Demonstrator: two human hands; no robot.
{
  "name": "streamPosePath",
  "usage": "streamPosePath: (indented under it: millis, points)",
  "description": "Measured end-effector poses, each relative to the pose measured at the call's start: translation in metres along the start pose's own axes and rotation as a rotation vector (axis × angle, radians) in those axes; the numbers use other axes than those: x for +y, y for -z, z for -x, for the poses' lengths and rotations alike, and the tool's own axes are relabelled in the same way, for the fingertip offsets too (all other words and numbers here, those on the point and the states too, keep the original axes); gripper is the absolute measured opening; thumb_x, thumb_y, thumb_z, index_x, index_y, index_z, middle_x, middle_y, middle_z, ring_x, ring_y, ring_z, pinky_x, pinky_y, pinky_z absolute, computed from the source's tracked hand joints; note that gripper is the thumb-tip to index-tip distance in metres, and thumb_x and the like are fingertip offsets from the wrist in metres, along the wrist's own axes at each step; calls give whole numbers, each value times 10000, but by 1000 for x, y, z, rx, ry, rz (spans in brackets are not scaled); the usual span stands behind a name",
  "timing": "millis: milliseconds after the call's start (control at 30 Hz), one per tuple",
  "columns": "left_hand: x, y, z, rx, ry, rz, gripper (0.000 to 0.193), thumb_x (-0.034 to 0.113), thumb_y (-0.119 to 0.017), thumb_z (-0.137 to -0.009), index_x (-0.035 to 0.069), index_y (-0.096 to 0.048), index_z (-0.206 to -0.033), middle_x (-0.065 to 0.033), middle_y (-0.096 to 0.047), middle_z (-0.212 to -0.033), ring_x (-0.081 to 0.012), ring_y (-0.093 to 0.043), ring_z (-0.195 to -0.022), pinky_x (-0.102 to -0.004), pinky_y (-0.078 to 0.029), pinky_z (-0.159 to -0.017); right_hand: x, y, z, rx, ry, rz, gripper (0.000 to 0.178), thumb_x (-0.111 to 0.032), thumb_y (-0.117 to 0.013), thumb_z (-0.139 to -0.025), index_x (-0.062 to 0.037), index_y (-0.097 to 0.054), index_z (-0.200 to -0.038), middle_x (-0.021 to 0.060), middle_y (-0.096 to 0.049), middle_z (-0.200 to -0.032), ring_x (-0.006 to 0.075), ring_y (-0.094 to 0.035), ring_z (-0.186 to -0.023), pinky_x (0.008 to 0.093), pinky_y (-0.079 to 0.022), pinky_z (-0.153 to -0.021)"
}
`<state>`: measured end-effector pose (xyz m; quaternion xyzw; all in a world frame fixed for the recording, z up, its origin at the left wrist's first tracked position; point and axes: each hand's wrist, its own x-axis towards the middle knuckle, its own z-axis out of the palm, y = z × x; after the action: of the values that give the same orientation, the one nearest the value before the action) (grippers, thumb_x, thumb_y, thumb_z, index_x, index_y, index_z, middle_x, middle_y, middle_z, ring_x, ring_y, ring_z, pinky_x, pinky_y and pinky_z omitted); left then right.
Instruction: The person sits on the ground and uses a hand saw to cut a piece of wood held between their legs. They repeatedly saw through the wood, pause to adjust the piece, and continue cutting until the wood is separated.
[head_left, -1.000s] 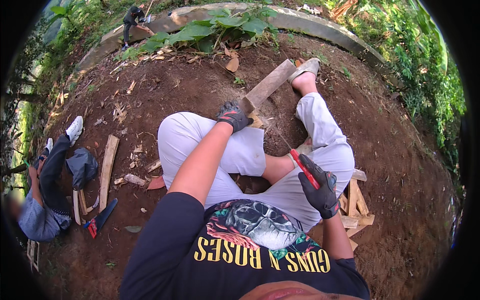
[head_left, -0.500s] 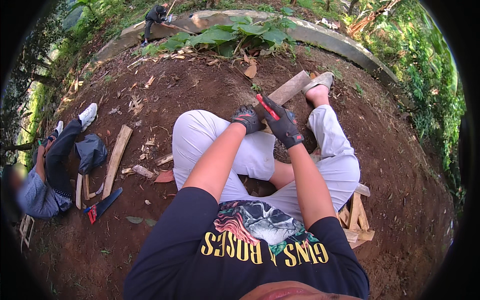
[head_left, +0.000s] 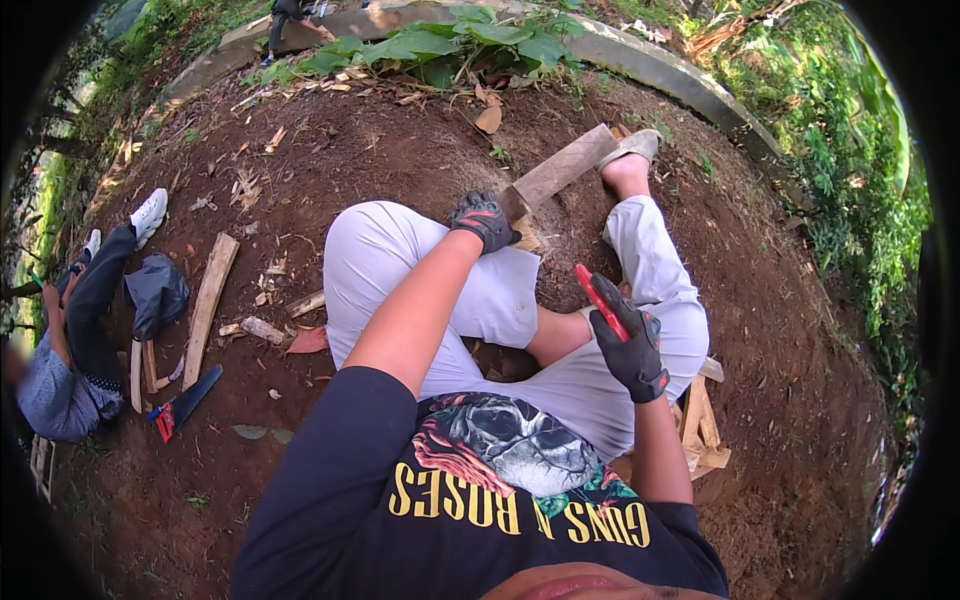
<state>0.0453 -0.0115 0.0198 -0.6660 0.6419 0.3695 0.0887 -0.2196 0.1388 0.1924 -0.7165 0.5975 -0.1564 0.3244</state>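
Observation:
My left hand (head_left: 483, 220), in a black glove with red marks, is closed around the near end of a wooden beam (head_left: 565, 168). The beam slants away to the right, its far end close to my sandalled foot (head_left: 628, 165). A paler cut face of wood (head_left: 527, 237) shows beside my fingers. My right hand (head_left: 632, 350), gloved too, is closed on a red-handled tool (head_left: 603, 302) above my right shin, apart from the beam. The tool's working part does not show, so its kind is unclear.
Left on the soil lie a long plank (head_left: 211, 300), a red-handled saw (head_left: 185, 402) and a dark bag (head_left: 157, 292). Beside them a person (head_left: 72, 370) sits. Wood offcuts (head_left: 703, 430) lie by my right hip. A low concrete kerb (head_left: 680, 85) curves behind leafy plants (head_left: 430, 52).
My right hand has drawn back toward me and to the right with the red-handled tool, away from the beam. My left hand stays on the wood. The whole view has shifted slightly.

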Motion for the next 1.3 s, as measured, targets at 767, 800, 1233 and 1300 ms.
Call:
streamPosePath:
  millis: [767,800,1233,1300]
  points:
    - [2,-2,-4,15,-10,-13,1178,674,-764,-853,-42,-297,-1664,-286,-320,-1721,-418,-309,-1612,-488,-296,-1318,9,29,47,-6,-52,52,556,-143,-711,-961,-183,-651,-1513,193,-742,-1355,406,-726,-1222,471,-573,-1031]
    - [3,-2,-2,5,-12,-10,1172,673,-765,-852,-42,-307,-1660,-287,-329,-1715,-420,-316,-1608,-485,-300,-1315,9,29,50,-16,-49,69,556,-139,-711,-961,-182,-651,-1513,187,-742,-1360,407,-727,-1222,471,-573,-1032]
    - [-8,2,-30,-47,-187,-111,1091,704,-746,-844,-18,-450,-1607,-288,-426,-1657,-433,-392,-1562,-492,-350,-1286,-8,-107,-185,82,147,-140,550,-243,-706,-989,-205,-632,-1533,191,-702,-1426,368,-671,-1327,444,-528,-1109]
    - [-14,6,-31,-3,-118,-124,1114,713,-745,-840,-26,-434,-1614,-293,-405,-1669,-439,-375,-1570,-490,-342,-1290,5,-100,-173,69,154,-192,537,-272,-686,-1013,-200,-620,-1541,197,-684,-1451,388,-654,-1343,457,-533,-1103]
